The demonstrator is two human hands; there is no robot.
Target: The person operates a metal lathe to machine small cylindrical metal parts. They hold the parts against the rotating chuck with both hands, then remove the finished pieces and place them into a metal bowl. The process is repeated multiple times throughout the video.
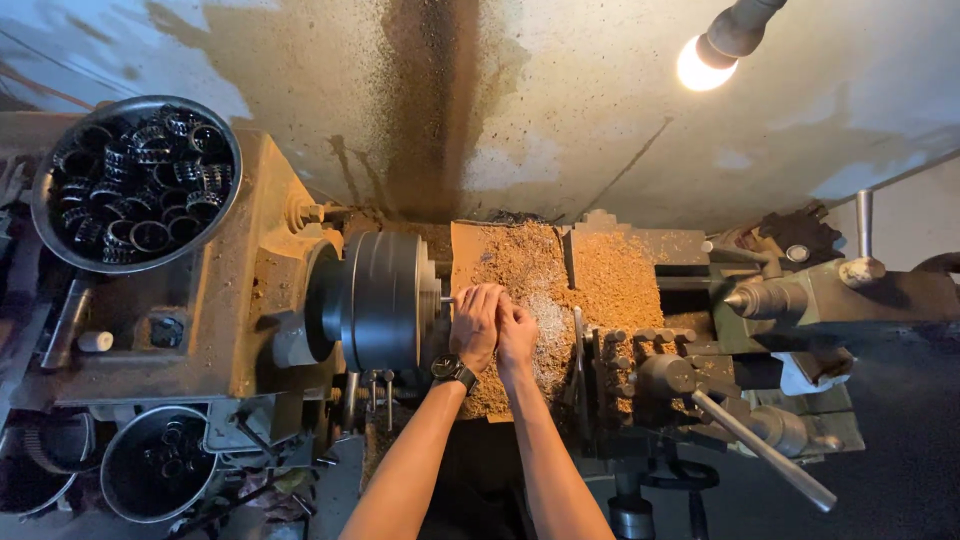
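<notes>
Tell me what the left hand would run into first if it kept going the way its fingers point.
The left hand points up and left toward the lathe chuck. That dark chuck face looks like the first thing in line, though depth from this overhead view is uncertain.

Near the frame's centre, both hands close together on a small metal workpiece (446, 299) jutting from the dark round lathe chuck (385, 300). The chuck sits left of centre, axis horizontal; the workpiece is mostly hidden under the fingers.
</notes>
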